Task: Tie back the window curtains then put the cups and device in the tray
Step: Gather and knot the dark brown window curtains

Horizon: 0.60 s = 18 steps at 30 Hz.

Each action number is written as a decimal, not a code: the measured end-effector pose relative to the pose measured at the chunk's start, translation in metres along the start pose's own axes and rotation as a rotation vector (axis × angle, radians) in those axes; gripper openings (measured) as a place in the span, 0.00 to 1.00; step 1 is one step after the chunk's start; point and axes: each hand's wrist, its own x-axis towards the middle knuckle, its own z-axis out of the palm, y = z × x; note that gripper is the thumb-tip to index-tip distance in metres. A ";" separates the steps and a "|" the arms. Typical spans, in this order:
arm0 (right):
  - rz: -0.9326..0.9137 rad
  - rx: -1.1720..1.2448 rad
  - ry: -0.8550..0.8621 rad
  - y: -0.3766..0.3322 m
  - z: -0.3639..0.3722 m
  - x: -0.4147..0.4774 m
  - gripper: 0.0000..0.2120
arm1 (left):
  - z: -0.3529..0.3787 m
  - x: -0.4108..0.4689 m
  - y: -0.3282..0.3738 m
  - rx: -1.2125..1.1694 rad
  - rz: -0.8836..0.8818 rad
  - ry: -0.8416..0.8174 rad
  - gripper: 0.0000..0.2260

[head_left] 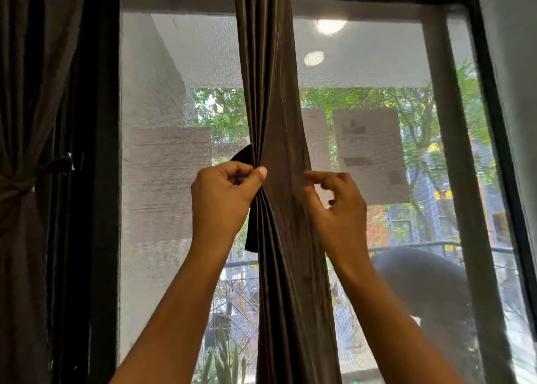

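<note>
A dark brown curtain (273, 98) hangs bunched down the middle of the window. My left hand (223, 197) grips its gathered folds at mid-height, thumb pressed against the cloth, with a dark tie-back strip (252, 235) looping behind the curtain and hanging below the hand. My right hand (334, 206) is at the curtain's right edge, fingers loosely curled and touching the fabric; whether it holds anything I cannot see. A second dark curtain (23, 122) at the far left is tied back with a band (17, 184). No cups, device or tray are in view.
The black window frame (104, 180) surrounds a mesh screen (162, 180). Outside are a balcony railing (436, 247), trees and buildings. A grey wall (517, 63) borders the window on the right.
</note>
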 end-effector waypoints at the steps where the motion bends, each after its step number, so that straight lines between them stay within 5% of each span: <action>1: 0.074 -0.023 0.000 0.005 0.002 0.007 0.13 | 0.000 0.000 0.000 0.006 0.004 0.006 0.05; 4: 0.373 0.079 -0.169 0.015 0.008 0.032 0.26 | 0.000 0.000 -0.001 0.034 0.013 0.017 0.03; 7: 0.601 0.263 -0.349 0.018 0.011 0.048 0.25 | -0.001 0.000 -0.005 0.049 0.006 0.026 0.03; 18: -0.042 -0.546 0.059 -0.002 -0.005 0.018 0.10 | -0.008 -0.004 -0.004 0.072 0.040 0.052 0.09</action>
